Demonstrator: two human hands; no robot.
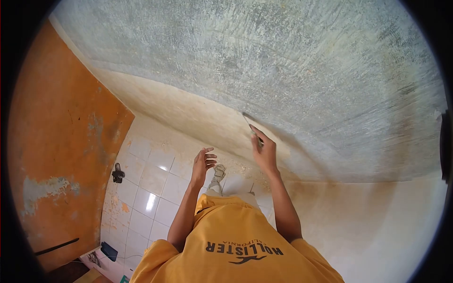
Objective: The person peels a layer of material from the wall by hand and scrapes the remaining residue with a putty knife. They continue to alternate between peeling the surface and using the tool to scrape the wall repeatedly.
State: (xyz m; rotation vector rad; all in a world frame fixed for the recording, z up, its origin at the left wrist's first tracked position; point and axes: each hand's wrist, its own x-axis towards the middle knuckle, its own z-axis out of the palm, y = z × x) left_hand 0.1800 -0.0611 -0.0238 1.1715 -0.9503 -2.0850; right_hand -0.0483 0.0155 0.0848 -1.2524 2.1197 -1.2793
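Observation:
My right hand grips a scraper, seen nearly edge-on, with its tip against the wall. The blade meets the line where the grey, patchy upper surface borders a smooth cream band. Most of the handle is hidden in my fingers. My left hand hangs in the air in front of the wall's lower part, fingers apart and holding nothing.
An orange wall with peeled patches stands at left. White floor tiles carry scattered paint flakes. A dark object lies near the orange wall, and a dark blue item is at lower left.

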